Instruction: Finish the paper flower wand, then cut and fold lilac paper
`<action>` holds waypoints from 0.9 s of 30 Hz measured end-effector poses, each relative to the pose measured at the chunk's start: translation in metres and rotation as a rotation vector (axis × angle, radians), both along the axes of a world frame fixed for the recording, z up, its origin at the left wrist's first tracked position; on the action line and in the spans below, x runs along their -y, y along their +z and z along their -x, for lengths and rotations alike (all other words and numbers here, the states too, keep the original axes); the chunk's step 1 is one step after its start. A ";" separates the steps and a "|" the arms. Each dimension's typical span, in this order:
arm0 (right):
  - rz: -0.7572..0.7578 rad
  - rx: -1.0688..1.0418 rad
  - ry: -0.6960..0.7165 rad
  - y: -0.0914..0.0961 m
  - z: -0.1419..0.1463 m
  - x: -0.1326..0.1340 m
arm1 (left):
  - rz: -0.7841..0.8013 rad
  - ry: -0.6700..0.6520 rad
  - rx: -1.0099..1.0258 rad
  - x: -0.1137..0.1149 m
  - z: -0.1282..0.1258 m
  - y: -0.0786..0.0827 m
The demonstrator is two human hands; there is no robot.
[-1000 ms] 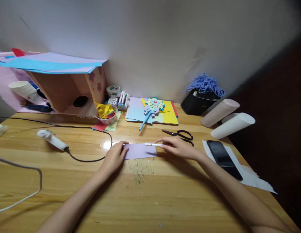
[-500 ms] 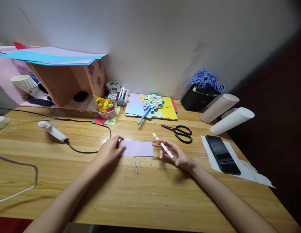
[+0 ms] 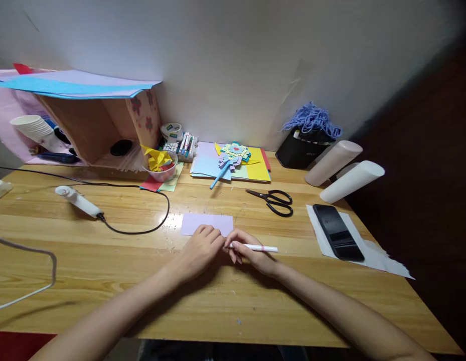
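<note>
In my right hand (image 3: pixel 251 253) is a slim white marker (image 3: pixel 261 247) with a pink band, held nearly level and pointing left. The fingers of my left hand (image 3: pixel 204 248) are curled at the marker's left end, close against my right fingertips; the end itself is hidden between the hands. Just behind both hands a lilac strip of paper (image 3: pixel 206 220) lies flat on the wooden table, its front edge partly covered by my left hand. Black-handled scissors (image 3: pixel 276 200) rest beyond my right hand, blades to the left.
A white glue gun (image 3: pixel 80 202) with a black cord lies at left. Behind are a cardboard box (image 3: pixel 142 115), a tub of folded paper (image 3: pixel 163 173), markers (image 3: pixel 186 144) and coloured sheets (image 3: pixel 259 170) bearing paper flowers. A phone (image 3: pixel 338 233) and two white cylinders (image 3: pixel 353 180) are at right.
My left hand has left the strip's left end and moved right to the marker. My right hand has shifted left, turning the marker level between the hands.
</note>
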State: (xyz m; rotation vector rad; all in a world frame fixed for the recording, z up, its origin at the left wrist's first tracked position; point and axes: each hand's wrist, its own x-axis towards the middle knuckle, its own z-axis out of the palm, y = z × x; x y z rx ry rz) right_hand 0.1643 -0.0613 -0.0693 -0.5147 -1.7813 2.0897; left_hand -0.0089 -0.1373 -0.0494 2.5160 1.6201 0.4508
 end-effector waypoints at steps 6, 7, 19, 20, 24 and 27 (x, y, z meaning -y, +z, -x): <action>-0.265 -0.020 0.251 0.018 -0.011 -0.010 | 0.475 -0.168 0.356 0.000 0.014 0.022; -0.266 -0.036 0.249 0.021 -0.015 -0.017 | 0.613 -0.204 0.443 -0.001 0.023 0.025; -0.246 0.063 -0.367 -0.004 0.017 -0.059 | 0.242 -0.020 0.134 -0.027 0.004 -0.007; -0.261 0.091 -0.386 -0.007 0.023 -0.059 | 0.186 -0.005 0.058 -0.028 -0.004 -0.014; -0.297 0.185 -0.412 -0.017 0.038 -0.066 | 0.019 0.016 -0.088 -0.026 -0.016 -0.030; -0.324 0.198 -0.442 -0.021 0.042 -0.071 | -0.046 0.008 -0.075 -0.025 -0.013 -0.033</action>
